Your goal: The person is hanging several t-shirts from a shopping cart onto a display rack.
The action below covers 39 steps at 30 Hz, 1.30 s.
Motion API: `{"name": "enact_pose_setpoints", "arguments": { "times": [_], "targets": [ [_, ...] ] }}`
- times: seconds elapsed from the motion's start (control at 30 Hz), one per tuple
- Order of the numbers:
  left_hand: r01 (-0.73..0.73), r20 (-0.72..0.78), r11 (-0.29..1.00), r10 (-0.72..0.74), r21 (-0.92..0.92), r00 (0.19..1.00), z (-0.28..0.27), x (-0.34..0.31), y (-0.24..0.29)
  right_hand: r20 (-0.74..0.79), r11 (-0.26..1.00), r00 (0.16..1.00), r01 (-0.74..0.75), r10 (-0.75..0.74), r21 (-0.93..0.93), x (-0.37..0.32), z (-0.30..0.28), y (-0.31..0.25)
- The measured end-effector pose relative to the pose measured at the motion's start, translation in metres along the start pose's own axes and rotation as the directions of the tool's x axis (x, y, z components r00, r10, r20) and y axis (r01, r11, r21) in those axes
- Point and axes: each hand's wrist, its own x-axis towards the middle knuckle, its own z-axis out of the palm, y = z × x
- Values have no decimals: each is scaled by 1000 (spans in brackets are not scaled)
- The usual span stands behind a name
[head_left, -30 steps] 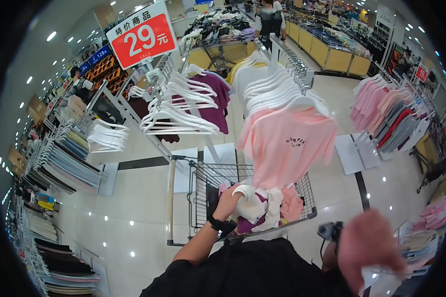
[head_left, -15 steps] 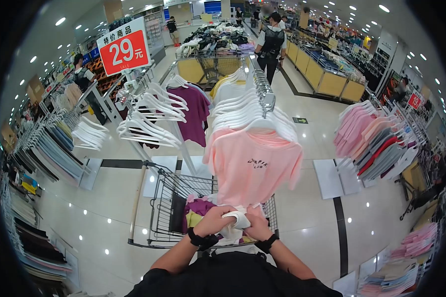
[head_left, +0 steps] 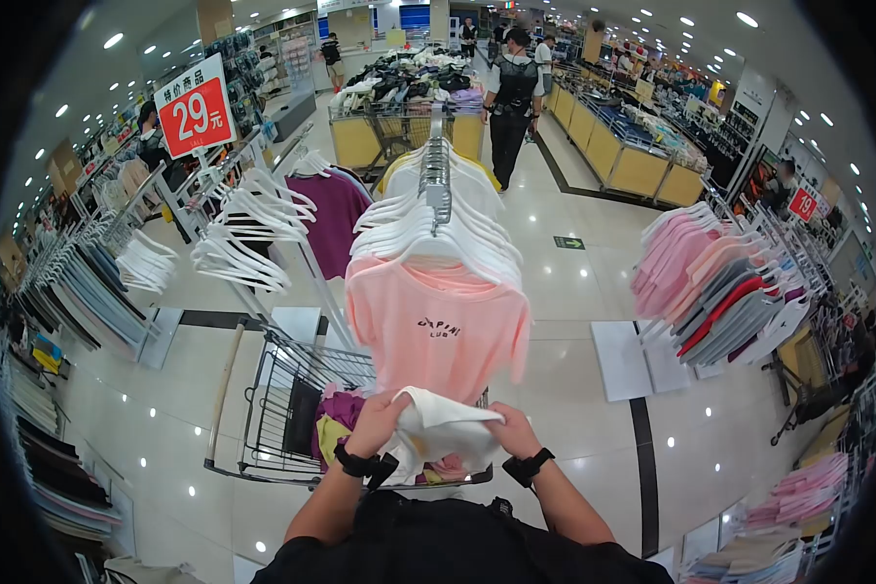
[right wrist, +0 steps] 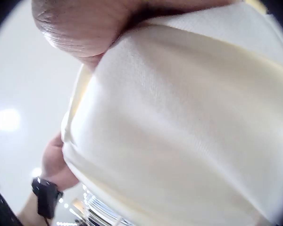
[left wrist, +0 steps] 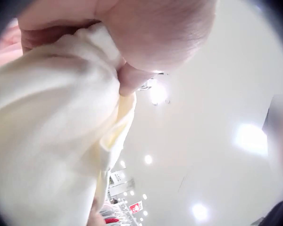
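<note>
Both hands hold a white garment (head_left: 448,438) spread between them, its upper edge stretched from hand to hand. My left hand (head_left: 374,426) grips its left upper corner; in the left wrist view the cloth (left wrist: 52,113) bunches under the fingers. The right hand (head_left: 516,432) pinches the other corner, and the cloth (right wrist: 170,117) hangs broad in the right wrist view. Below is a wire shopping cart (head_left: 263,389), with purple (head_left: 341,407) and yellow-green clothes (head_left: 333,438) in it. A pink T-shirt (head_left: 438,331) with dark lettering hangs just beyond, at the front of a rack.
White hangers (head_left: 248,229) hang left of the pink T-shirt, beside a purple garment (head_left: 326,219). A red and white price sign (head_left: 195,107) stands above them. More clothes racks (head_left: 720,282) line the right. A person (head_left: 513,102) stands in the aisle ahead.
The right hand came from the far right, where it held something pink, to the white garment. Both hands then lifted the garment from the cart and spread it apart. The view swung right.
</note>
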Motion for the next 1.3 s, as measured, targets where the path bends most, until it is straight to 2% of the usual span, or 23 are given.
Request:
{"name": "enact_pose_setpoints", "arguments": {
  "times": [0.03, 0.07, 0.1, 0.17, 0.2, 0.23, 0.27, 0.3, 0.33, 0.37, 0.43, 0.57, 0.63, 0.77, 0.83, 0.9, 0.93, 0.97, 1.03, 1.1, 1.17, 1.23, 1.3],
  "targets": [
    [10, -63, 990, -19, -143, 998, 6, 0, 6, 2, 1000, 1000, 2, -2, -3, 1, -8, -4],
    [13, -121, 958, -49, -285, 991, 11, 0, 11, 73, 971, 996, -37, 55, -237, 0, -16, -8],
    [14, -122, 958, -51, -286, 991, 14, 2, 15, 128, 887, 983, -57, 129, -459, -1, -21, -13],
    [5, -177, 933, -73, -359, 982, 18, 7, 22, 124, 885, 986, -43, 112, -464, 4, -32, 15],
    [-91, -251, 990, 63, -103, 966, 13, 9, 20, 93, 830, 995, 33, 23, -557, 9, -39, 36],
    [-133, -250, 982, 97, -132, 963, 10, 17, 12, 76, 760, 995, 95, -60, -643, 7, -45, 55],
    [-166, -253, 973, 121, -163, 960, 8, 23, 8, 10, 846, 997, 71, -77, -528, 8, -52, 69],
    [-96, -202, 951, 37, -293, 979, 12, 22, 27, -58, 914, 995, 48, -78, -403, 12, -62, 76],
    [-8, -123, 851, -67, -524, 990, 9, 27, 29, -112, 935, 993, -69, 32, -349, 13, -70, 60],
    [7, -135, 849, -92, -529, 987, 10, 28, 34, -159, 941, 979, -172, 130, -291, 17, -77, 45],
    [36, -88, 717, -135, -697, 987, 16, 32, 51, -223, 976, 961, -193, 165, -106, 25, -93, 53],
    [59, -37, 675, -126, -735, 991, 16, 32, 51, -186, 991, 973, -131, 135, 36, 25, -103, 30],
    [118, 14, 609, -173, -785, 985, 20, 34, 53, -237, 987, 965, -80, 112, 141, 27, -100, 21],
    [118, -32, 710, -194, -694, 980, 7, 41, 37, -227, 958, 965, -66, 133, 280, 26, -98, 19],
    [82, -47, 771, -143, -632, 989, 10, 41, 38, -210, 970, 970, -76, 126, 231, 29, -100, 27],
    [72, -96, 795, -161, -603, 982, 21, 37, 41, -184, 980, 975, -89, 122, 179, 28, -98, 28],
    [61, -146, 820, -173, -570, 974, 29, 36, 43, -213, 993, 976, -60, 37, -104, 26, -91, 15],
    [58, -150, 819, -174, -571, 973, 35, 35, 41, -216, 925, 975, -30, -57, -379, 23, -84, 3],
    [-38, -198, 991, 12, -125, 980, 54, 29, 36, -143, 895, 937, 247, -318, -372, 15, -52, -46],
    [-85, -155, 995, 77, -50, 985, 84, 27, 27, 7, 919, 950, 303, -311, -251, 7, -19, -71],
    [-156, -107, 988, 157, 20, 982, 98, 29, 24, 138, 933, 965, 252, -223, -257, 9, -2, -49],
    [-104, -18, 994, 104, 18, 994, 103, 29, 22, 89, 923, 978, 209, -190, -325, 6, 3, -43],
    [-130, -24, 991, 131, 39, 991, 98, 28, 25, 59, 932, 996, 79, -63, -353, 5, -2, -41]
  ]
}}
